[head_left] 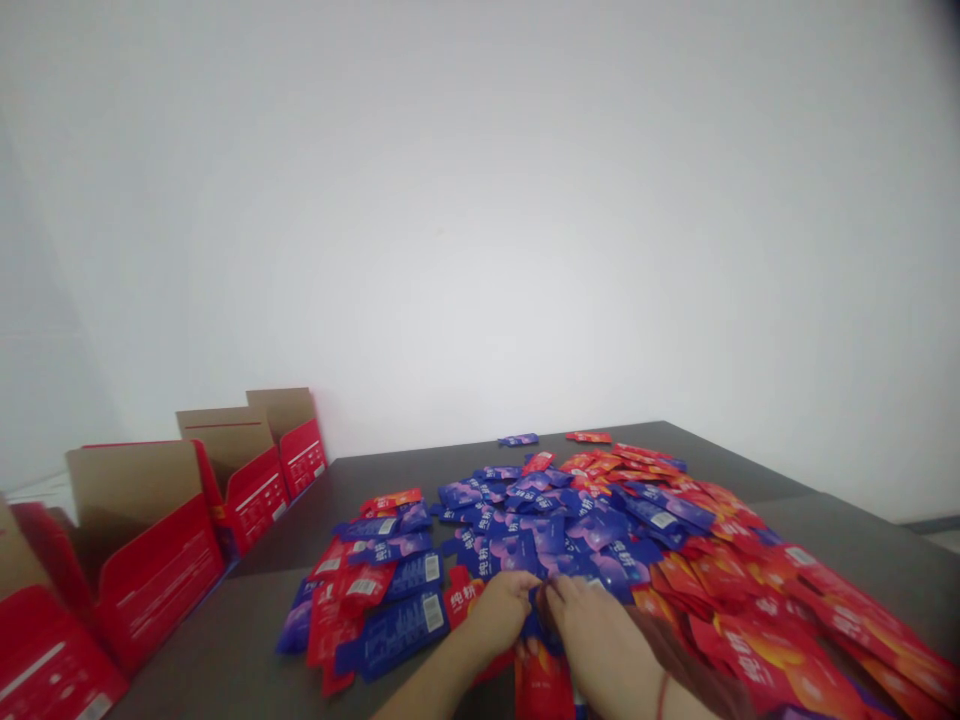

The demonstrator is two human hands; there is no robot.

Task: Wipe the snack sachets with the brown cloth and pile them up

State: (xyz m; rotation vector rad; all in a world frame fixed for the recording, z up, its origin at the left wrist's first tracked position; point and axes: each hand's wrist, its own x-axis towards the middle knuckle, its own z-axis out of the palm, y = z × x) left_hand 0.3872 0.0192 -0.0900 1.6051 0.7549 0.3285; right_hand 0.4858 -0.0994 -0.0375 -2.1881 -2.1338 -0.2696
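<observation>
Close together at the near edge of the pile are my left hand [506, 612] and my right hand [592, 632], both with curled fingers. Part of a blue sachet [534, 632] shows between them, and my left fingers close on it. The fingertips of my right hand point down beside it; what they grip is hidden. Below the hands lies a red sachet [541, 688]. Another red sachet [461, 598] rests just left of my left hand. Blue sachets [517, 550] spread out beyond both hands.
Red and orange sachets [772, 655] heap up on the right. To the left lies a smaller mixed group with a blue barcoded sachet [401, 632]. Several open red cartons [161, 575] line the left edge of the dark table [259, 615]. A white wall [480, 230] stands behind.
</observation>
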